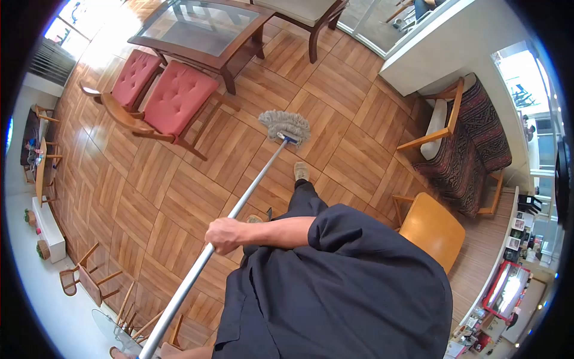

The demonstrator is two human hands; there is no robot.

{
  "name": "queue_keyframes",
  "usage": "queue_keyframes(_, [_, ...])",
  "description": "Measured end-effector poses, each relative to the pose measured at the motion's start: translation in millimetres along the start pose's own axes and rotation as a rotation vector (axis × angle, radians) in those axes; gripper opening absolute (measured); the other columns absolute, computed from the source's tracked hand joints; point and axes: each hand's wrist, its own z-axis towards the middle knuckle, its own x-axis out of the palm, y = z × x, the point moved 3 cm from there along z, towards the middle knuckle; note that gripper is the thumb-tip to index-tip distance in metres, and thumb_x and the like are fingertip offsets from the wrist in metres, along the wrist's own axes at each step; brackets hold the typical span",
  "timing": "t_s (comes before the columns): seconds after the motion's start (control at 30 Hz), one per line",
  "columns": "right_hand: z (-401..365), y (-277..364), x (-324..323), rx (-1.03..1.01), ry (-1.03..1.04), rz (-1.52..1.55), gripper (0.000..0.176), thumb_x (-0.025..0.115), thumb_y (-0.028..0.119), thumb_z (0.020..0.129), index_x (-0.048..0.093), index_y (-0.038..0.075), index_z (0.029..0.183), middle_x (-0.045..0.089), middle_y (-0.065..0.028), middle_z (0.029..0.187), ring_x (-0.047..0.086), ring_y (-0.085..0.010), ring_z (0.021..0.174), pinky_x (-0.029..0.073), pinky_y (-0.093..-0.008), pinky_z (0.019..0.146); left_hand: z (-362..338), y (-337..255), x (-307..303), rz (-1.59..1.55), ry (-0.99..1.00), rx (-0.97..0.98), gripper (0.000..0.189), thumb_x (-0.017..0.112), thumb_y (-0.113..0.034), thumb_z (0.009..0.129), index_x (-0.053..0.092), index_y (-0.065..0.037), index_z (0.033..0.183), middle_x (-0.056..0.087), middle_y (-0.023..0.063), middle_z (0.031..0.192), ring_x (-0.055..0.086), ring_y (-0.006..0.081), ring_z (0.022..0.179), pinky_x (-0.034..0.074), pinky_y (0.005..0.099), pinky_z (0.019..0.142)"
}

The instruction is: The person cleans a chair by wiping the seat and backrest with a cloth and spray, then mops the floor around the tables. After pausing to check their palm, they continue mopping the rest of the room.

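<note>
A mop with a fluffy grey head (284, 125) rests on the wood-patterned floor. Its long silver handle (185, 284) slants from there to the bottom left. My right hand (226, 235) is closed around the middle of the handle. At the bottom edge my left hand (124, 354) is at the handle's upper end, its fingers curled round it and partly cut off by the frame. The mop head lies just ahead of my right shoe (301, 172). My left shoe (255, 219) is partly hidden behind the forearm and handle.
Two red-cushioned chairs (179, 96) stand beside a glass-topped table (197, 27) at the upper left. At right are an armchair with a patterned cover (472, 131), a wooden seat (433, 230) and a cluttered shelf (508, 287). More chairs (89, 281) line the left wall.
</note>
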Motion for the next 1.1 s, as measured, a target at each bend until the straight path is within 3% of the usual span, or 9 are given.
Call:
queue_keyframes(0.1, [-28.8, -85.2, -50.7, 0.043, -0.094, -0.028, 0.008, 0.068, 0.02, 0.066, 0.069, 0.014, 0.07, 0.065, -0.0148, 0.067, 0.066, -0.0377, 0.069, 0.053, -0.0484, 0.061, 22.6, 84.3, 28.2, 0.039, 0.073, -0.024, 0.021, 0.058, -0.021, 0.084, 0.048, -0.017, 0.066, 0.041, -0.0054, 0.054, 0.04, 0.0113, 0.049, 0.037, 0.027, 0.056])
queue_keyframes(0.23, [-90.4, -234.7, -153.7, 0.291, -0.154, -0.193, 0.013, 0.068, 0.023, 0.07, 0.073, 0.023, 0.082, 0.072, -0.0038, 0.091, 0.068, -0.0278, 0.09, 0.057, -0.0409, 0.076, 27.3, 219.4, 71.1, -0.008, -0.282, -0.18, 0.03, 0.063, -0.022, 0.076, 0.041, -0.012, 0.059, 0.045, -0.0001, 0.055, 0.039, 0.0139, 0.047, 0.03, 0.0292, 0.054])
queue_keyframes(0.3, [-140.1, -298.0, -221.1, 0.342, -0.328, -0.319, 0.008, 0.067, 0.02, 0.073, 0.071, 0.021, 0.08, 0.069, -0.0022, 0.091, 0.067, -0.0263, 0.092, 0.056, -0.04, 0.08, 44.0, 308.7, 126.8, 0.305, -0.104, -0.274, 0.017, 0.063, -0.017, 0.074, 0.049, -0.008, 0.067, 0.052, 0.0038, 0.063, 0.049, 0.0204, 0.056, 0.048, 0.0386, 0.068])
queue_keyframes(0.37, [-184.8, -371.7, -267.6, 0.452, -0.459, -0.475, 0.018, 0.067, 0.028, 0.081, 0.061, 0.013, 0.073, 0.066, -0.0077, 0.083, 0.065, -0.0306, 0.086, 0.055, -0.0428, 0.077, 55.2, 383.3, 187.8, 0.197, -0.076, -0.531, 0.02, 0.064, -0.016, 0.075, 0.048, -0.006, 0.07, 0.055, 0.0098, 0.075, 0.055, 0.0243, 0.074, 0.045, 0.0556, 0.094])
queue_keyframes(0.47, [-253.9, -431.7, -304.4, 0.824, -0.591, -0.636, 0.021, 0.071, 0.026, 0.079, 0.059, 0.014, 0.091, 0.065, -0.0066, 0.102, 0.064, -0.0283, 0.099, 0.052, -0.0483, 0.076, 44.4, 469.0, 253.8, 0.219, 0.109, -0.639, 0.011, 0.063, -0.005, 0.078, 0.052, -0.004, 0.074, 0.058, 0.0085, 0.082, 0.06, 0.0261, 0.092, 0.041, 0.0517, 0.101])
queue_keyframes(0.57, [-287.5, -431.2, -307.4, 0.911, -0.425, -0.642, 0.023, 0.071, 0.028, 0.081, 0.061, 0.015, 0.098, 0.064, -0.007, 0.109, 0.061, -0.0273, 0.111, 0.052, -0.0473, 0.084, 5.2, 505.5, 287.8, 0.142, 0.111, -0.672, 0.011, 0.06, 0.005, 0.076, 0.053, -0.002, 0.073, 0.062, 0.0109, 0.085, 0.061, 0.0293, 0.101, 0.044, 0.0424, 0.096])
queue_keyframes(0.67, [-287.0, -405.3, -281.5, 0.838, -0.54, -0.571, 0.021, 0.068, 0.027, 0.085, 0.059, 0.014, 0.097, 0.062, -0.0056, 0.105, 0.057, -0.0279, 0.116, 0.049, -0.0479, 0.087, -11.2, 484.0, 281.1, 0.171, -0.027, -0.524, 0.012, 0.061, 0.002, 0.074, 0.051, -0.002, 0.069, 0.061, 0.0114, 0.077, 0.063, 0.0292, 0.094, 0.044, 0.0449, 0.095])
queue_keyframes(0.83, [-223.2, -300.3, -227.6, 0.75, -0.354, -0.59, 0.018, 0.066, 0.028, 0.085, 0.061, 0.015, 0.096, 0.062, -0.0119, 0.104, 0.066, -0.0297, 0.098, 0.055, -0.0439, 0.076, -8.0, 378.5, 216.6, 0.317, 0.023, -0.385, 0.018, 0.059, -0.014, 0.077, 0.051, -0.004, 0.064, 0.057, 0.0097, 0.065, 0.065, 0.0294, 0.08, 0.04, 0.0512, 0.094])
queue_keyframes(1.1, [-115.8, -69.3, -84.7, 0.158, -0.118, -0.494, 0.013, 0.067, 0.027, 0.068, 0.069, 0.014, 0.063, 0.068, -0.0081, 0.068, 0.07, -0.028, 0.071, 0.055, -0.0421, 0.059, -40.5, 92.2, 51.7, 0.376, 0.167, -0.307, 0.027, 0.053, -0.027, 0.089, 0.044, -0.013, 0.068, 0.042, 0.0003, 0.059, 0.051, 0.0194, 0.067, 0.029, 0.054, 0.096])
